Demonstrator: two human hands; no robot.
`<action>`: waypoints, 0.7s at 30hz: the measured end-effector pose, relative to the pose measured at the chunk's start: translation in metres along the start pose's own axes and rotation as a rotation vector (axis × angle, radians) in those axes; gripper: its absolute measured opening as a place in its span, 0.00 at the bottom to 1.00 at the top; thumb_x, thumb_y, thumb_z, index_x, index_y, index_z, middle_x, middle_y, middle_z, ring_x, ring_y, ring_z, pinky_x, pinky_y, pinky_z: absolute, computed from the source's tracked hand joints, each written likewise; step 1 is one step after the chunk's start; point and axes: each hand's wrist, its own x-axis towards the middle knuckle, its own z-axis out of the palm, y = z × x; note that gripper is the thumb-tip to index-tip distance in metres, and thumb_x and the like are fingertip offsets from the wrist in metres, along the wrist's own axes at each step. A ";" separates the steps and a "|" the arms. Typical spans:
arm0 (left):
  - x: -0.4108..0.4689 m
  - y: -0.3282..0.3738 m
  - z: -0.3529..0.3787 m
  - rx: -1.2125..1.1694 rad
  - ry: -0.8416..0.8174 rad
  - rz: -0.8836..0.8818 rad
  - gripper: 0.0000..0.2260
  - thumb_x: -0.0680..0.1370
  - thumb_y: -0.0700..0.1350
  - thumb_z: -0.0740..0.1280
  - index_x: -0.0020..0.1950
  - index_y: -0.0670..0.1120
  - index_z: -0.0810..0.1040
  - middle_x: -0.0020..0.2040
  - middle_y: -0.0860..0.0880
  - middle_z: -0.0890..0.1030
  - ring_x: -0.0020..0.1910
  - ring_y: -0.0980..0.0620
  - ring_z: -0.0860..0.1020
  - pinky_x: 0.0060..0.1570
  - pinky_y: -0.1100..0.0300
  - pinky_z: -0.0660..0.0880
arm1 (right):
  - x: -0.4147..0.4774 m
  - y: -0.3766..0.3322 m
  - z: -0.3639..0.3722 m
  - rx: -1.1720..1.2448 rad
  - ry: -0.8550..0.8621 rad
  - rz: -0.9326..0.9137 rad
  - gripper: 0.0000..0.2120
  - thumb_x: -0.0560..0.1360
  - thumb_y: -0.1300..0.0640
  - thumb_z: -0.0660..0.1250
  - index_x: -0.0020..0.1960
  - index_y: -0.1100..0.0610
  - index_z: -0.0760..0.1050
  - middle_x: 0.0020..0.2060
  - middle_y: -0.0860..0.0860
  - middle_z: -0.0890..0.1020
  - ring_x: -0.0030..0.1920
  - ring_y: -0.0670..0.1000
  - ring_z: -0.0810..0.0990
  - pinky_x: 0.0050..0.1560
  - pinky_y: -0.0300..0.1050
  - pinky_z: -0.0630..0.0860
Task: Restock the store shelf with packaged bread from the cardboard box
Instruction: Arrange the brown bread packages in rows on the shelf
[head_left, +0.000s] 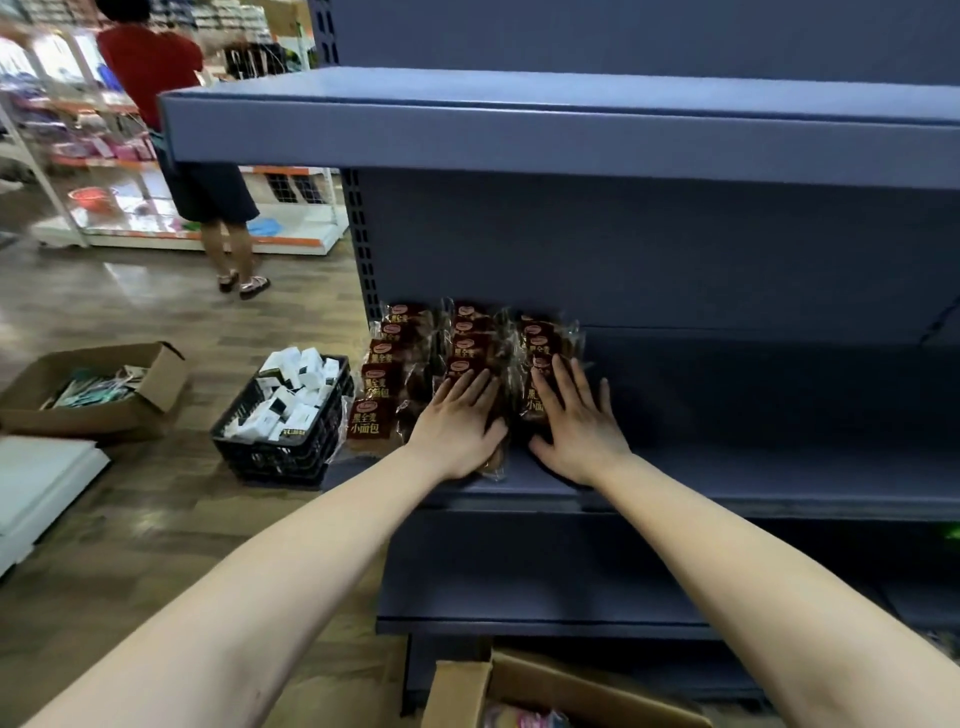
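Observation:
Three rows of brown bread packets (387, 374) lie at the left end of the blue middle shelf (753, 467). My left hand (457, 423) lies flat, fingers straight, on the front packet of the middle row (493, 457). My right hand (576, 415) rests flat with spread fingers on the front packet of the right row (535, 400). The cardboard box (524, 691) stands open on the floor below the shelves, at the bottom edge of the view.
A black crate (291, 421) of white boxes sits on the floor left of the shelf. Another cardboard box (98, 389) lies farther left. A person in a red top (171, 104) stands in the aisle behind. An upper shelf (519, 130) overhangs.

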 end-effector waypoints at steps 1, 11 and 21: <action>0.000 0.000 0.001 0.000 0.005 -0.004 0.27 0.81 0.55 0.50 0.79 0.47 0.51 0.79 0.49 0.50 0.78 0.51 0.47 0.75 0.54 0.43 | 0.000 0.000 0.001 0.006 -0.012 0.001 0.41 0.77 0.39 0.56 0.77 0.51 0.33 0.75 0.55 0.33 0.74 0.55 0.29 0.73 0.61 0.36; 0.000 0.002 0.005 -0.012 0.034 -0.019 0.27 0.81 0.55 0.50 0.78 0.46 0.51 0.79 0.49 0.50 0.78 0.51 0.47 0.75 0.53 0.43 | 0.007 -0.005 0.000 0.043 -0.064 0.052 0.37 0.76 0.36 0.55 0.76 0.42 0.37 0.76 0.55 0.36 0.75 0.56 0.32 0.72 0.66 0.38; -0.008 0.011 0.003 0.035 0.060 -0.057 0.29 0.82 0.57 0.49 0.78 0.43 0.51 0.79 0.46 0.51 0.78 0.49 0.47 0.75 0.54 0.42 | -0.021 -0.001 -0.005 0.047 0.082 0.028 0.32 0.79 0.39 0.52 0.78 0.44 0.41 0.77 0.50 0.37 0.75 0.56 0.33 0.71 0.66 0.36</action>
